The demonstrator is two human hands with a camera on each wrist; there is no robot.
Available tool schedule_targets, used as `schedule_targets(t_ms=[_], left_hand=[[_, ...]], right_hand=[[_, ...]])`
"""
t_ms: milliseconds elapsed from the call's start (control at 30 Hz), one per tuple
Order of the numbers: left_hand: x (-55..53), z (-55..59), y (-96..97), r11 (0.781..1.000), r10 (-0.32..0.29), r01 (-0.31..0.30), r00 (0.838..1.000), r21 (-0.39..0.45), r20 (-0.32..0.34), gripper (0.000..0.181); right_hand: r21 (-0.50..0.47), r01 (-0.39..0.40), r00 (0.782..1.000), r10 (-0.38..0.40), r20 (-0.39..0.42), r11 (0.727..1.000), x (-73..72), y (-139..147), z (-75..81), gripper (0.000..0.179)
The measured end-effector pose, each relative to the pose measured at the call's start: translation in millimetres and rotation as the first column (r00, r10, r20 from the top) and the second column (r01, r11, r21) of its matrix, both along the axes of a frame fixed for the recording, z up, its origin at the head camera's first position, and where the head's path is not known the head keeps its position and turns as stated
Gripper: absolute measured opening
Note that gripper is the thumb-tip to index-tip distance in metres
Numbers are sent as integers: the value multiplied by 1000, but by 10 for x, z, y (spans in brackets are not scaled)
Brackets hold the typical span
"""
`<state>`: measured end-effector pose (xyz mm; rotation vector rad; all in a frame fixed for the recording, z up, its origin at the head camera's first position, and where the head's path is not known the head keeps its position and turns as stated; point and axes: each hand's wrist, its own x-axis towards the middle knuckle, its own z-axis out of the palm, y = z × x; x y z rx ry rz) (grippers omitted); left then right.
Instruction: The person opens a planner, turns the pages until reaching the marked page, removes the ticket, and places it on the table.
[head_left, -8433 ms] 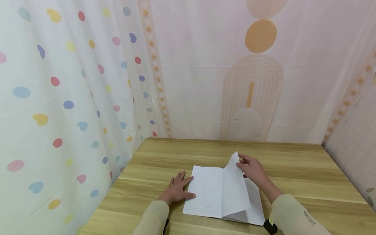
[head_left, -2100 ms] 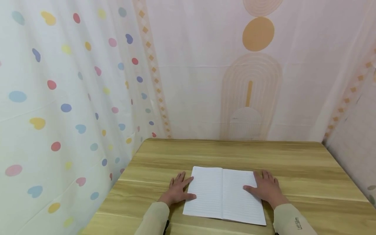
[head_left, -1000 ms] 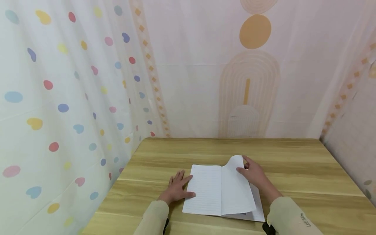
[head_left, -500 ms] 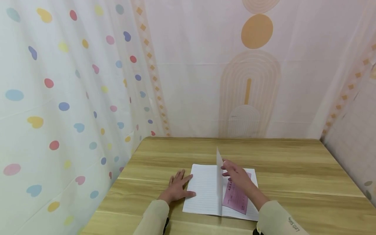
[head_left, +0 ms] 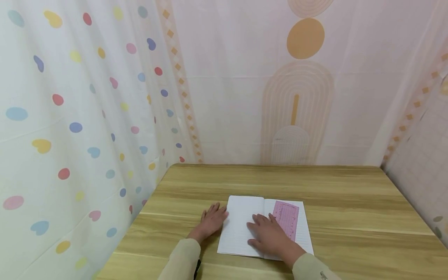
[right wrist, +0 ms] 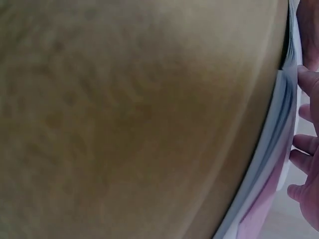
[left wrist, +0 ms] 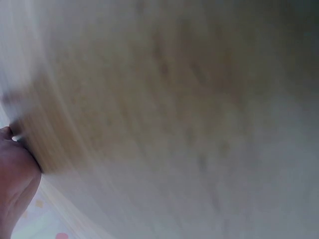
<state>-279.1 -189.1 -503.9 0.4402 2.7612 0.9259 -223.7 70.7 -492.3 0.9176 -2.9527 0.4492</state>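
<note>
A lined notebook point(head_left: 239, 229) lies open on the wooden table. On its right page rests a pink printed slip of paper point(head_left: 290, 217), its lower part hidden by my right hand point(head_left: 269, 235). That hand reaches over the spine, its fingers spread on the left page. At the notebook's left edge my left hand point(head_left: 210, 221) lies on the table with its fingers extended, fingertips by the page edge. The right wrist view shows the notebook's page edges point(right wrist: 271, 124), the pink slip point(right wrist: 259, 211) and the right hand's fingers point(right wrist: 304, 144) side-on.
The wooden table point(head_left: 350, 206) spreads around the notebook. Behind it hangs a pale curtain point(head_left: 224, 116) with arch patterns, and a dotted curtain point(head_left: 87, 116) hangs on the left. Most of the left wrist view is blurred tabletop point(left wrist: 149, 124).
My right hand has lifted and turned a leaf from right to left, uncovering the pink slip, and now lies over the left page. The left hand's thumb has drawn back from the page.
</note>
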Motion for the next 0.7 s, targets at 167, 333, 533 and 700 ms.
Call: schedule_targets(t_ms=[167, 333, 533, 700], left_hand=[[20, -7, -11, 995, -48, 47, 999, -90, -7, 85], [42, 16, -6, 994, -58, 57, 998, -95, -5, 83], [43, 20, -3, 993, -56, 57, 998, -99, 10, 83], [51, 34, -2, 994, -55, 56, 998, -98, 17, 83]], right_hand=[[4, 1, 999, -1, 36, 1000, 15, 9, -18, 54], [-72, 4, 1000, -5, -16, 997, -32, 81, 11, 51], [-212, 95, 993, -107, -48, 973, -122, 277, -6, 46], [-276, 199, 973, -224, -63, 940, -226, 497, -49, 42]])
